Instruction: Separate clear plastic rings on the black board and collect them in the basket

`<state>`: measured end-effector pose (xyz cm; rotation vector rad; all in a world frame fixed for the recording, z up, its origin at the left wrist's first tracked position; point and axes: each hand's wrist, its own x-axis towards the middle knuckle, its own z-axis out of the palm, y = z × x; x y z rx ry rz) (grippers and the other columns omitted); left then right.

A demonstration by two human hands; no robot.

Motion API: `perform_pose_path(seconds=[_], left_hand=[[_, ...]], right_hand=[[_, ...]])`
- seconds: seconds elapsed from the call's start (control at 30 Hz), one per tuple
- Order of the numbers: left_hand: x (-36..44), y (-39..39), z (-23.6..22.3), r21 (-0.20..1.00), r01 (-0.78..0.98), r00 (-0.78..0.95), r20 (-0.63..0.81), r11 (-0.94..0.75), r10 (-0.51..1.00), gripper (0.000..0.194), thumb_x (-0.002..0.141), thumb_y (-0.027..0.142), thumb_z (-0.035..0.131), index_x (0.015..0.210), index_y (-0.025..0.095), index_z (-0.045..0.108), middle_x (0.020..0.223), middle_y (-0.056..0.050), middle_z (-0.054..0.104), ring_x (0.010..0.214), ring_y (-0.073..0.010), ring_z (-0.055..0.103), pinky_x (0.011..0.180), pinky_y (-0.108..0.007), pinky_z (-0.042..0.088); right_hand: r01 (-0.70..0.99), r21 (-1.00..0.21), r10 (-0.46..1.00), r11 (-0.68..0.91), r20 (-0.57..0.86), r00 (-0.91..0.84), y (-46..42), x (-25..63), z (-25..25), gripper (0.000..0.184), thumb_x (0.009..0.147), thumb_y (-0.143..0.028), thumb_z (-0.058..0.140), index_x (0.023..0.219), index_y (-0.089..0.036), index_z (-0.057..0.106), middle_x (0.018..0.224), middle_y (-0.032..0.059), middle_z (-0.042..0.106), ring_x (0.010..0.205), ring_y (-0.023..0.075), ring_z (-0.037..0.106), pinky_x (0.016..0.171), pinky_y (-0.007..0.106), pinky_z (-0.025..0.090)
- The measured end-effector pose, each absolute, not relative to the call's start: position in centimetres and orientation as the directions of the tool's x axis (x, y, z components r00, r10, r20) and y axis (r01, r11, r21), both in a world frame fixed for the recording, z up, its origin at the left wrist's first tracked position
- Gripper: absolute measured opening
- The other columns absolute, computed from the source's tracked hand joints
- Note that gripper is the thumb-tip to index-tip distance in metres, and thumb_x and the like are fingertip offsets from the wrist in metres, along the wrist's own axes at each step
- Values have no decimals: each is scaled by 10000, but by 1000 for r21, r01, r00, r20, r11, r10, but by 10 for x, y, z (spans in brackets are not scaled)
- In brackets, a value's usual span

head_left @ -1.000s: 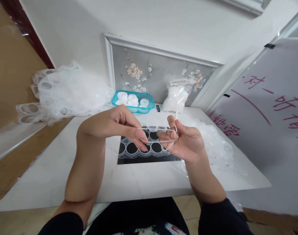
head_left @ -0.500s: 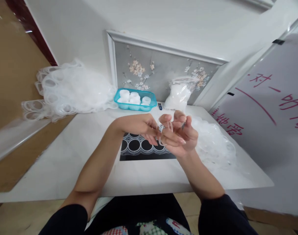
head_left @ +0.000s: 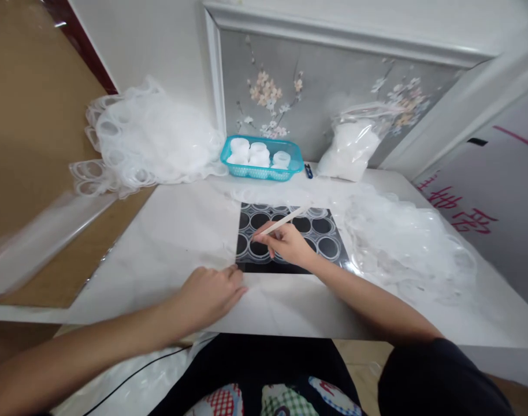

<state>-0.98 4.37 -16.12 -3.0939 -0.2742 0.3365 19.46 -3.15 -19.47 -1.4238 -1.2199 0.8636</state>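
Note:
My right hand is closed on a slim white stick, held slanted like a pen, its upper end pointing up and to the right. That hand is over a black mat, on which lies a clear sheet of joined rings. Whether the stick's lower end touches the sheet is hidden by my fingers. My left hand lies palm down on the table, fingers stretched out, with the fingertips at the mat's near left corner. Nothing shows in it.
A blue plastic basket with several white rolls stands behind the mat, beside small dark-blue snips. A clear bag of white material leans against the framed panel. Clear ring sheets are heaped at left and right.
My hands were together in the air above the mat, with a pale loop at the fingers. Now they are apart and lower, the left on the table. The view has shifted.

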Motion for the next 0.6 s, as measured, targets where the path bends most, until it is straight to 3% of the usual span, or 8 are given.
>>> perform_pose_path(seconds=[0.07, 0.13, 0.27, 0.6], left_hand=[[-27, 31, -176, -53, 155, 966, -202, -986, 163, 413, 991, 402, 318, 1093, 142, 622, 1232, -179, 614, 695, -246, 688, 517, -308, 469], [-32, 26, -186, -49, 187, 966, -174, -981, 192, 458, 993, 437, 300, 1106, 127, 617, 1320, -206, 546, 674, -249, 690, 502, -322, 482], [-26, 30, -196, -3, 241, 966, -96, -971, 240, 457, 983, 462, 323, 1067, 140, 636, 1311, -206, 554, 724, -265, 695, 508, -319, 492], [-21, 36, -208, 47, 269, 956, -136, -962, 260, 487, 976, 500, 315, 1152, 140, 592, 1348, -240, 507, 649, -254, 684, 496, -329, 483]], right_hand=[[306, -952, 991, 24, 64, 121, -18, 192, -209, 247, 844, -390, 622, 841, -147, 662, 539, -23, 573, 427, 91, 529, 437, 211, 379], [356, -934, 996, 16, 47, 80, -8, 189, -219, 225, 851, -359, 618, 847, -140, 667, 501, -27, 561, 451, 94, 529, 465, 208, 381], [400, -917, 997, 12, 43, 70, 0, 187, -233, 219, 859, -343, 607, 837, -131, 662, 562, -2, 615, 509, 104, 551, 534, 224, 414], [387, -922, 996, -14, 20, 83, -2, 187, -239, 228, 854, -360, 613, 853, -142, 679, 566, 0, 622, 516, 114, 552, 537, 238, 411]])
